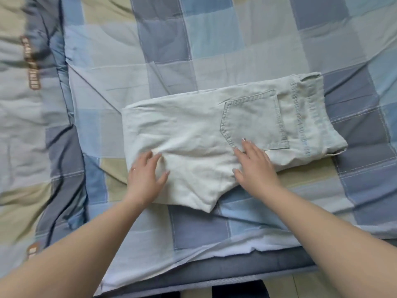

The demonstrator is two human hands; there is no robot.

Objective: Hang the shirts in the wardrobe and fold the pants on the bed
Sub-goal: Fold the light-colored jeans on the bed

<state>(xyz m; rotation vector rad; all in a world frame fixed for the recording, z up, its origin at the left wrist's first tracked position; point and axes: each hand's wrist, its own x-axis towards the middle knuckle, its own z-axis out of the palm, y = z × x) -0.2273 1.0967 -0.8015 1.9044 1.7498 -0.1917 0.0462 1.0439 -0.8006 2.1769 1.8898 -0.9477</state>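
The near edge of the bed (pixel 214 274) is seen at the bottom, with two bare forearms reaching over it. The left hand (pixel 146 179) is laid flat on the folded end of the pants (pixel 193 130), its fingers (pixel 158 160) spread and relaxed. The right hand (pixel 255 166) is pressed on the pants near the back pocket (pixel 253 119), fingers straight and slightly spread. The pale pants are laid folded across the checked bedsheet (pixel 236 35), waistband to the right. A quilt (pixel 32 93) is bunched at the left.

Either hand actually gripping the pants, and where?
Neither. Both hands lie flat on the folded pale green denim pants: left hand near the folded end, right hand just below the back pocket.
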